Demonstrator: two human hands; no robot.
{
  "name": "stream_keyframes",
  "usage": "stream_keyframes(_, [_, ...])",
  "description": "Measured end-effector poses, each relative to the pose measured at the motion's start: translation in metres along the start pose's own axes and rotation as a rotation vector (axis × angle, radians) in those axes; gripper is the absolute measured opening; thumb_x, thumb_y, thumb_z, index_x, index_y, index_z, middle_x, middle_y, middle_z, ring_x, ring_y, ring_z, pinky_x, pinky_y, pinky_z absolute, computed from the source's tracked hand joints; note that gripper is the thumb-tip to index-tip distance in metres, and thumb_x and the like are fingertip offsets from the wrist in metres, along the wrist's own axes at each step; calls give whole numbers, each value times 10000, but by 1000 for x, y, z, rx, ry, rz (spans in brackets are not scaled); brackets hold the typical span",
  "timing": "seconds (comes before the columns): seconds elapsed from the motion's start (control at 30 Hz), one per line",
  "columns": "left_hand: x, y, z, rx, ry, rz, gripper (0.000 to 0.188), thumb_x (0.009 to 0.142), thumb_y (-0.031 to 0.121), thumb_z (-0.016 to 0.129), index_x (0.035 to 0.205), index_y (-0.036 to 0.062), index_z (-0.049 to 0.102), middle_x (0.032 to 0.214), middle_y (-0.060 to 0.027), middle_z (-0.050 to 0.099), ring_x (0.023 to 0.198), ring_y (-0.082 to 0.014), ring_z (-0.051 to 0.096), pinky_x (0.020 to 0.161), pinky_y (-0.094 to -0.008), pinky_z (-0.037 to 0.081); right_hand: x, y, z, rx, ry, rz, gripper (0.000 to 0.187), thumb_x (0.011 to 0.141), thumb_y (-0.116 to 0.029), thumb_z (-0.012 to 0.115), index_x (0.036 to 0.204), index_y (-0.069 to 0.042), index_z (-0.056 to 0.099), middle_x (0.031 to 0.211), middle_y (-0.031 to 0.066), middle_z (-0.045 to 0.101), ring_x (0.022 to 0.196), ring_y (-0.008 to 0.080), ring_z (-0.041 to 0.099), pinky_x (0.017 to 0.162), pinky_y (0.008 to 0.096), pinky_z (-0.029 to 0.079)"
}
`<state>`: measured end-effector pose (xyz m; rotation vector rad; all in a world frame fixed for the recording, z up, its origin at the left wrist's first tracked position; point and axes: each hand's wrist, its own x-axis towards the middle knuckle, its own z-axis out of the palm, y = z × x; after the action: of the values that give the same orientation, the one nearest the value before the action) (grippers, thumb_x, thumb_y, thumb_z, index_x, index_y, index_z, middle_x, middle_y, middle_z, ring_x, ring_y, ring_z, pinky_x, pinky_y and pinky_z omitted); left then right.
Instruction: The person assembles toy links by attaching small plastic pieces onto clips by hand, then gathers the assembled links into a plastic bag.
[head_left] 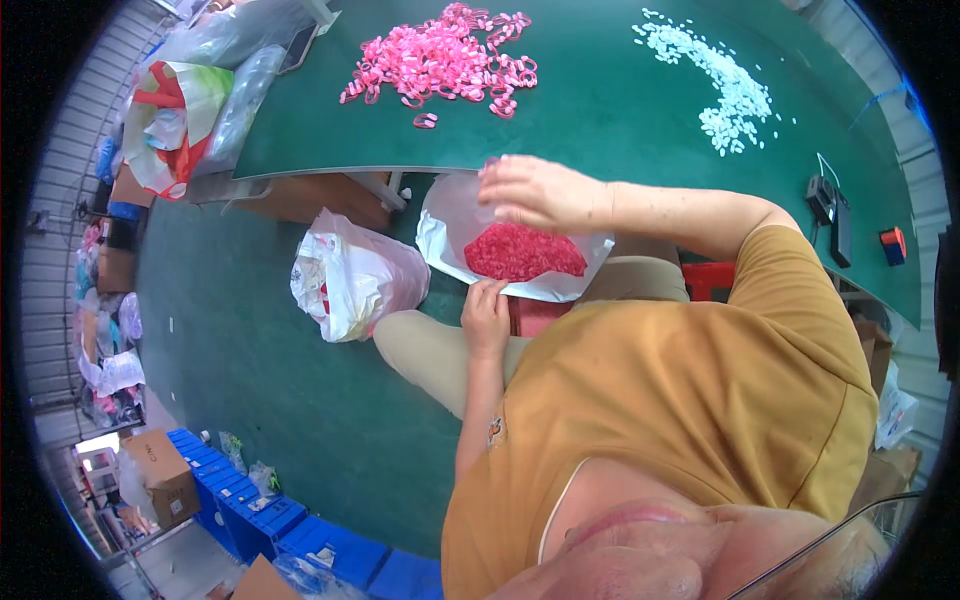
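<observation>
A white plastic bag stands with its mouth wide at the table's near edge, over my lap. Many small red-pink pieces lie inside it, too small to name. My left hand grips the bag's near rim, thumb and fingers closed on it. Above the far side of the bag, by the table edge, hovers my right hand. Its fingers are bent together, and a bit of pink shows at the fingertips; what it is cannot be made out.
On the green table lie a heap of pink loop-shaped pieces and a spread of small white oval pieces. Black devices sit at the right. Another filled white bag stands left of my knee; blue boxes line the floor.
</observation>
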<state>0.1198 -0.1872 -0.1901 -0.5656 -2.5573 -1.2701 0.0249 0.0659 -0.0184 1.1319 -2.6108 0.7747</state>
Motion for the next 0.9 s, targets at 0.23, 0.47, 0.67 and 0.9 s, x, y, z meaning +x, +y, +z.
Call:
stream_keyframes(0.23, [1, 3, -3, 35, 20, 3, 207, 856, 0, 713, 1042, 76, 763, 1068, -116, 686, 983, -326, 698, 851, -433, 581, 3, -24, 6, 134, -166, -262, 276, 1039, -253, 649, 1256, -88, 685, 1365, 136, 635, 1420, 326, 527, 1235, 578, 338])
stream_keyframes(0.47, [6, 5, -8, -11, 16, 20, 207, 854, -9, 720, 1040, 75, 749, 1046, -113, 677, 972, -321, 697, 833, -419, 576, 172, 77, -25, -395, 158, -244, 422, 1050, -479, 598, 1270, -141, 722, 1454, 97, 610, 1449, 292, 488, 1187, 601, 346])
stream_keyframes(0.67, [10, 0, -8, -5, 34, 2, 226, 839, 1, 732, 1045, 92, 751, 1042, -102, 682, 978, -315, 698, 839, -417, 579, 291, 152, 20, -626, -93, 0, 675, 1015, -722, 448, 1467, -251, 618, 1591, 64, 520, 1529, 315, 388, 1202, 706, 259])
stream_keyframes(0.9, [24, -2, -2, -28, 14, 55, 225, 838, 10, 732, 1041, 104, 760, 1042, -88, 685, 974, -296, 703, 828, -412, 588, 277, 201, 7, -352, -270, 144, 669, 972, -712, 549, 1476, -279, 622, 1461, 68, 602, 1399, 321, 532, 1072, 635, 427])
